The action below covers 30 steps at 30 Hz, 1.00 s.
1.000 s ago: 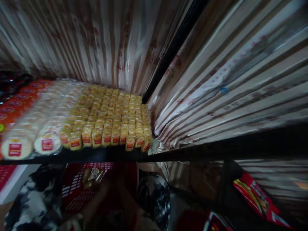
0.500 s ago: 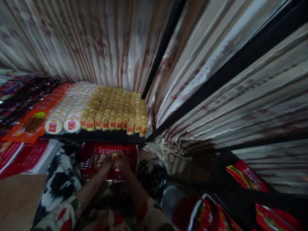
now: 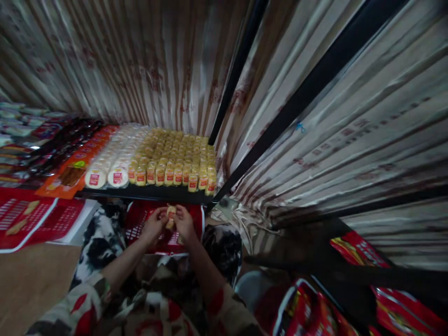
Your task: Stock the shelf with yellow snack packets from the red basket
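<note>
Between my two hands is a small yellow wrapped snack cake [image 3: 171, 214] with a red label. My left hand [image 3: 155, 225] pinches its left side, and my right hand [image 3: 184, 225] grips the right side with bent fingers. Both hands are above a red basket [image 3: 132, 227] between my knees; they hide much of what lies in it. Just beyond the basket, several rows of similar yellow wrapped cakes [image 3: 175, 156] stand tightly packed on a black shelf [image 3: 154, 192].
Left of the cakes are white round packs [image 3: 118, 175], orange packs [image 3: 66, 176] and dark packs [image 3: 70, 144]. Another red basket or bag [image 3: 38, 224] lies at the left. Red packets [image 3: 357, 249] lie at the right. A striped curtain [image 3: 140, 60] and black poles [image 3: 241, 70] enclose the shelf.
My hands have risen from low in the basket, bringing a yellow cake up between them. The camera view has shifted slightly, so the shelf goods appear further right.
</note>
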Each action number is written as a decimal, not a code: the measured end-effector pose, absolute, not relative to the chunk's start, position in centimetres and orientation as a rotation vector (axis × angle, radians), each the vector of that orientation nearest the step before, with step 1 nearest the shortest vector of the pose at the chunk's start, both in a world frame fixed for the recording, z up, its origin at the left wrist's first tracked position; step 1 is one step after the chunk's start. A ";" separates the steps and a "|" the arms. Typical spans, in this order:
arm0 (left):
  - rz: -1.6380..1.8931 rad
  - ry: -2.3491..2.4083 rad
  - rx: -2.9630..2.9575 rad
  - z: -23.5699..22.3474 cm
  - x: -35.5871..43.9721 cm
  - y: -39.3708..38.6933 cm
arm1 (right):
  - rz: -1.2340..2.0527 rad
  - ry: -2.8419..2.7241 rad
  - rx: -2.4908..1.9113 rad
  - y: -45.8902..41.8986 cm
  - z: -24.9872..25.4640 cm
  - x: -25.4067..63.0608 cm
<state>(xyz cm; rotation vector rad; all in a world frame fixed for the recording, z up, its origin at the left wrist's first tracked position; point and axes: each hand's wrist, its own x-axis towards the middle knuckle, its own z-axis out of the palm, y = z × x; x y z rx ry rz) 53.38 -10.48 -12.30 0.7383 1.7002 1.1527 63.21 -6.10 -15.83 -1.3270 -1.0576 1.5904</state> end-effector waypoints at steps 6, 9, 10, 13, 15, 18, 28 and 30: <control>1.107 1.562 0.713 -10.8 52.3 -10.2 | 1.700 -1.017 -1.301 -5.4 -15.2 63.8; 1.075 1.520 0.692 -10.4 51.8 -10.1 | 1.753 -1.031 -1.274 -5.2 -14.5 64.0; 1.067 1.517 0.699 -10.4 51.7 -10.1 | 1.750 -1.047 -1.274 -5.2 -14.3 64.1; 1.049 1.587 0.754 -10.3 51.2 -10.0 | 1.722 -1.047 -1.261 -5.2 -13.9 64.2; 1.040 1.670 0.793 -10.3 51.0 -10.0 | 1.723 -0.981 -1.237 -5.1 -13.6 64.3; 1.039 1.707 0.791 -10.1 51.0 -10.2 | 1.720 -0.862 -1.193 -4.9 -13.0 64.3; 1.286 1.707 0.810 -8.1 51.3 -7.3 | 1.619 -0.862 -1.183 -5.2 -12.6 64.1; 1.248 1.724 0.992 -7.2 50.8 -6.0 | 1.468 -1.066 -1.279 -5.2 -12.3 64.6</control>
